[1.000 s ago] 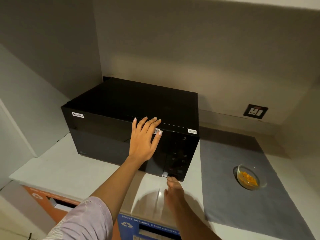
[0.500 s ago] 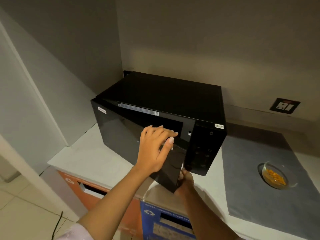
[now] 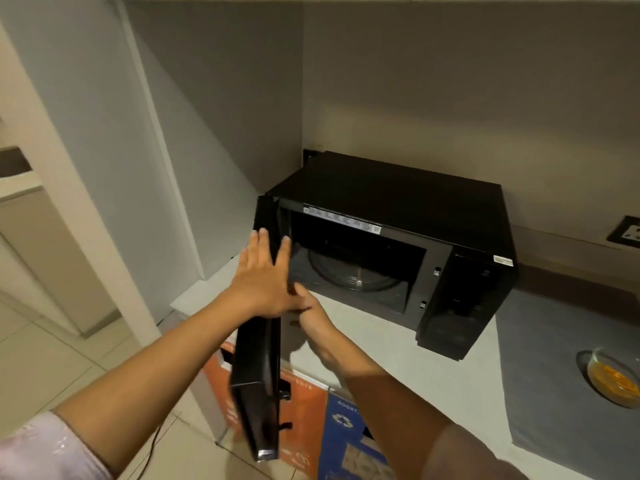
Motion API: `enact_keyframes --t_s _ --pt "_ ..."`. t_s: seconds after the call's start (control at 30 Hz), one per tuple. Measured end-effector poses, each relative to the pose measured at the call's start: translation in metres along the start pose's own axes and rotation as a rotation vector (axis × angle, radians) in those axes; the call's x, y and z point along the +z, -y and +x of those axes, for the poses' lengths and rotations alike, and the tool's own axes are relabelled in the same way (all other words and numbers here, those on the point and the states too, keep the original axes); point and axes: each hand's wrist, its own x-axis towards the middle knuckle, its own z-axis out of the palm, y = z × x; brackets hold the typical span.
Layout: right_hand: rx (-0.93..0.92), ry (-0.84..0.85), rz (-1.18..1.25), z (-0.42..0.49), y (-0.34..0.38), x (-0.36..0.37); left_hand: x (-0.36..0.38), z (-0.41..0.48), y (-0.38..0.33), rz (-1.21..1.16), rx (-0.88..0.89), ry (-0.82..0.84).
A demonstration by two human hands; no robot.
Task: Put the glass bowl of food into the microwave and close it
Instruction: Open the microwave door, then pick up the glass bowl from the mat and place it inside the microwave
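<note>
A white recycling sign (image 3: 341,420) showed on the blue bin front (image 3: 346,441), lower centre; its lettering stayed unreadable.

Dim, warm light from above – soft shadows, slight motion blur, wide-angle bending at the edges.

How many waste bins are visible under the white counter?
2, maybe more hidden: an orange cardboard waste bin behind the open black microwave door, and a blue cardboard waste bin right of it.
</note>
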Motion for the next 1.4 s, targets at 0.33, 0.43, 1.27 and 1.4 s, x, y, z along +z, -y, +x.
enact_keyframes --t_s 0.33,0.43,1.27,1.4 --pt "-0.047 0.085 -0.342 0.040 0.007 0.085 0.001 -0.018 0.100 0.118 0.023 -0.212" --pt "-0.070 0.096 -0.482 0.046 0.010 0.101 0.005 -0.019 0.120 0.204 0.012 -0.295" --pt "-0.245 -0.472 -0.261 -0.031 -0.052 -0.025 0.150 -0.003 0.002 -0.818 0.319 -0.233" --pt "-0.248 -0.668 -0.198 -0.071 -0.068 -0.080 0.176 0.007 -0.057 -0.994 0.349 -0.048"
